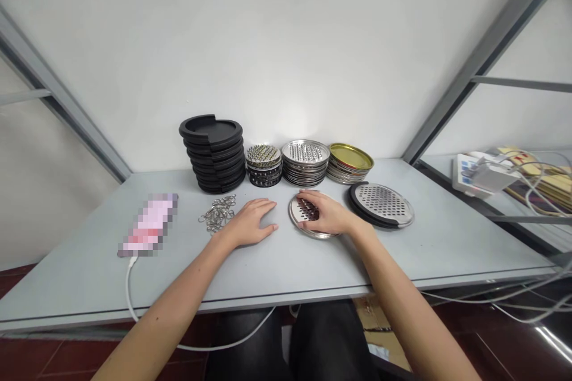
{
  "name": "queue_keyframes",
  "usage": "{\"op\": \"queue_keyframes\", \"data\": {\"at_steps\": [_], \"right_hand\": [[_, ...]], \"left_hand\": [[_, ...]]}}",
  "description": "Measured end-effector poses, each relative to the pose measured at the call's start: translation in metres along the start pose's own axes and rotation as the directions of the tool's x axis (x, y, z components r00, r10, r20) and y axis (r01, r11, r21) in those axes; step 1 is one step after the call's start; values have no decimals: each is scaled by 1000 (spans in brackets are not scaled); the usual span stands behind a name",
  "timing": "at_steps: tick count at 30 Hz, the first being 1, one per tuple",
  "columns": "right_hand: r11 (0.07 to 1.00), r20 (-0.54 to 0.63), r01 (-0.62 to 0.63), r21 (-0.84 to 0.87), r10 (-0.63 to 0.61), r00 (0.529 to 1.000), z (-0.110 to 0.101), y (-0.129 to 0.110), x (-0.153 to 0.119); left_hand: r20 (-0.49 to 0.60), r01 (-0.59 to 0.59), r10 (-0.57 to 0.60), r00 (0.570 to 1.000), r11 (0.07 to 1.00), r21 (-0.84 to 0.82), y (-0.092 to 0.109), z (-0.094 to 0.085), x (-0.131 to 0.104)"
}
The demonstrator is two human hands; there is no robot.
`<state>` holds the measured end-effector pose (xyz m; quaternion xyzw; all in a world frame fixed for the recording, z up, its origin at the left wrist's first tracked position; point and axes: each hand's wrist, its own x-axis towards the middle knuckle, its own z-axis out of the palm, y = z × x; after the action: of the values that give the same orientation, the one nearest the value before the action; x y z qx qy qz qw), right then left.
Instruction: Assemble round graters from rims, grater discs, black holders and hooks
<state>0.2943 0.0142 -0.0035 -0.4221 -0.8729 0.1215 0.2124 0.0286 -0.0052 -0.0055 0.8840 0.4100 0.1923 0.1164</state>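
While hands (328, 215) are apart, grater (308, 209), blurred phone (149, 221)

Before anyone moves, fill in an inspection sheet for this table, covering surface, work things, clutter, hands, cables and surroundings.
Surface: grey tabletop, no spills seen.
Work things: stacked black holders; spiked discs, grater discs and gold-topped discs, stacked; holder-mounted grater; small metal fasteners piled loosely.
Clutter: pixelated phone-like device.
Hands: left hand, open on tabletop; right hand over a grater disc, grip unclear.
Cables: white cable passes the front edge; others at right.
Surroundings: metal frame, wall.
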Motion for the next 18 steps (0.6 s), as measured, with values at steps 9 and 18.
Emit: {"op": "queue_keyframes", "data": {"at_steps": [9, 18], "right_hand": [[993, 25, -63, -100, 66, 998, -6, 11, -4], [993, -34, 111, -40, -112, 993, 7, -9, 2]], "left_hand": [[-30, -55, 54, 998, 998, -30, 6, -4, 0], [-96, -41, 39, 995, 999, -25, 4, -5, 1]]}}
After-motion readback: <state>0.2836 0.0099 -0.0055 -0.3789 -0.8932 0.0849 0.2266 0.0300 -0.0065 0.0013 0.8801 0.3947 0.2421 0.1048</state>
